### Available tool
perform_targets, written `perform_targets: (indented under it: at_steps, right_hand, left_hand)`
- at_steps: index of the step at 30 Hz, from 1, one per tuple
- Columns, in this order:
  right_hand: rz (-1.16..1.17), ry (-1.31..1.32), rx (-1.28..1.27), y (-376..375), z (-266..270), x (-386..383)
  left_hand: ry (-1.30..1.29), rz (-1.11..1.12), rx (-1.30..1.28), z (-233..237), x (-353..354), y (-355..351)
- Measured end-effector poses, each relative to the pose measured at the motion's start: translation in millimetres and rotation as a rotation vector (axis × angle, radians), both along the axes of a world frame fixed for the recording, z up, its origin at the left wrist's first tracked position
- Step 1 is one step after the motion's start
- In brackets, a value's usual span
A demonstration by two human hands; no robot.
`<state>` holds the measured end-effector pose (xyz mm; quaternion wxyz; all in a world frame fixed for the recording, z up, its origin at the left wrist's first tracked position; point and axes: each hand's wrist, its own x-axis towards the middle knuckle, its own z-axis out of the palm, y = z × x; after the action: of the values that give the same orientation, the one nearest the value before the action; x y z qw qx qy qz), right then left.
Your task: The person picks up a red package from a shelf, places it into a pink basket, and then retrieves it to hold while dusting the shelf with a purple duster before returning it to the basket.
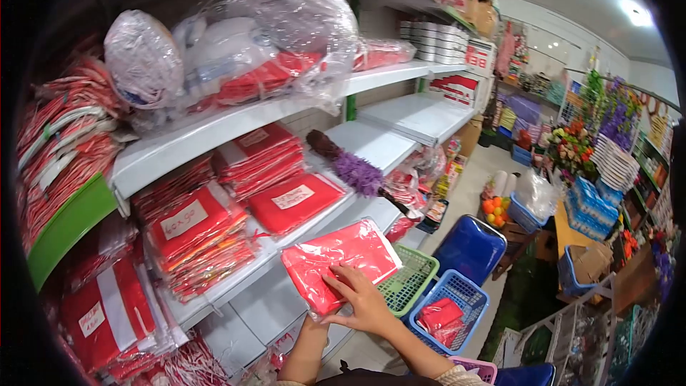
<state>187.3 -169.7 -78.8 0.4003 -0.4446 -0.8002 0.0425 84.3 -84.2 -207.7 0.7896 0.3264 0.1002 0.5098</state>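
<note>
Head view: red packet (341,256) beneath right hand (363,302), beside green basket (410,280).

This is a shop. White shelves (400,111) hold many wrapped red packs (289,200) with labels. Past the shelves stand stacked baskets (589,211) and bright fake flowers (572,144).

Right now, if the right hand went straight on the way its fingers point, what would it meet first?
The right hand lies on the red packet, fingers pointing up and left. Past it, probably the white shelf with stacked red packets; depth is unclear.
</note>
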Motion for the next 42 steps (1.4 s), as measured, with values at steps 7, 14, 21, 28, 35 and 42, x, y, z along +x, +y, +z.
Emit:
perform_targets:
  at_steps: [7, 14, 21, 28, 35, 42]
  right_hand:
    - [-0.145, 0.267, 0.042, 83.0, 19.3, 40.0]
    - [-0.850, -0.270, 0.110, 207.5, -6.7, 106.1]
    - [-0.703, 0.122, -0.126, 166.7, -77.4, 125.7]
    - [-0.748, 0.172, -0.191, 73.5, -151.3, 157.2]
    - [-0.847, 0.540, -0.406, -28.8, -208.5, 199.5]
    - [-0.933, 0.990, -0.169, -108.7, -161.5, 200.1]
  left_hand:
    - [-0.071, 0.191, 0.064, 7.5, -33.2, 13.3]
    - [-0.060, 0.229, 0.106, 16.4, -39.3, 13.1]
    - [-0.082, 0.224, 0.078, 31.4, -15.5, 17.9]
    - [-0.567, -0.191, -0.194, 31.7, 10.9, 24.9]
    - [-0.352, -0.140, -0.182, 38.4, 42.9, 21.7]
    - [-0.223, -0.190, 0.019, 29.2, 82.7, 22.3]
